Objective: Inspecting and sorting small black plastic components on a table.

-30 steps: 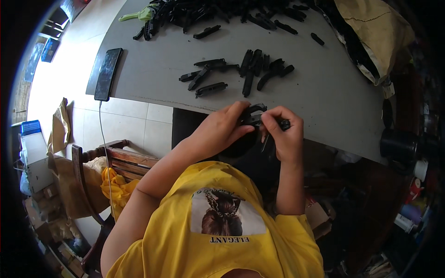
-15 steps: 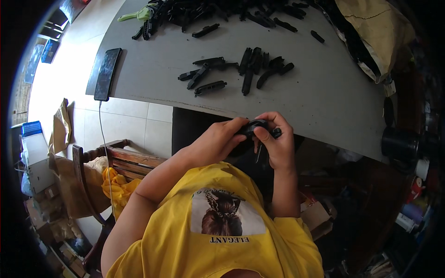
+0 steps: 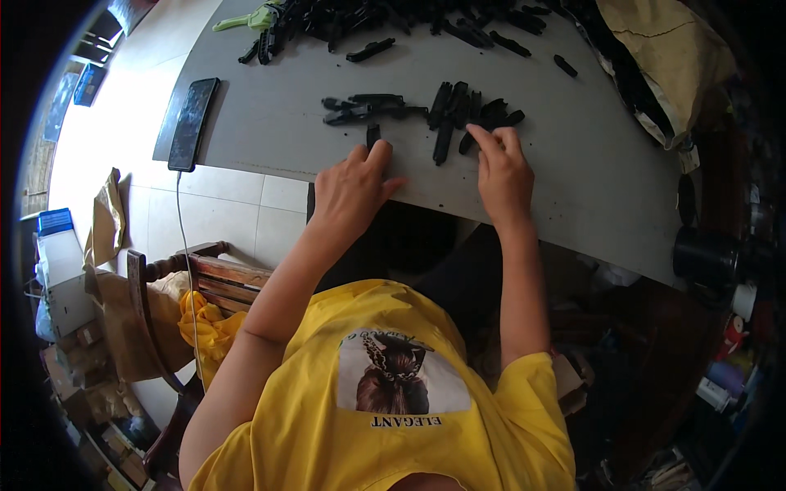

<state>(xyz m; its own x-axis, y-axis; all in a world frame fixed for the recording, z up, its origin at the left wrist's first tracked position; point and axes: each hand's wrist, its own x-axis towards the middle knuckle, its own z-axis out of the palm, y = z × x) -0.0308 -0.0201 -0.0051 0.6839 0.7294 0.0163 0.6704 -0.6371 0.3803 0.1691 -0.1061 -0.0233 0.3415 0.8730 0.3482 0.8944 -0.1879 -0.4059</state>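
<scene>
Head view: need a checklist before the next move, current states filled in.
1. Left hand at the narrow black plastic-looking part: ok, fingers at its near end.
2. Right hand at the curved black plastic-looking part: ok, fingertips beside or on it.
3. Firm grip in either hand: cannot tell, fingers hide the contact.
4. Black rectangular phone clear of both hands: ok, near the grey table's left edge, white cable attached.
5. Light-green tool separate from the large heap of black parts: not ok, lies up against it.
</scene>
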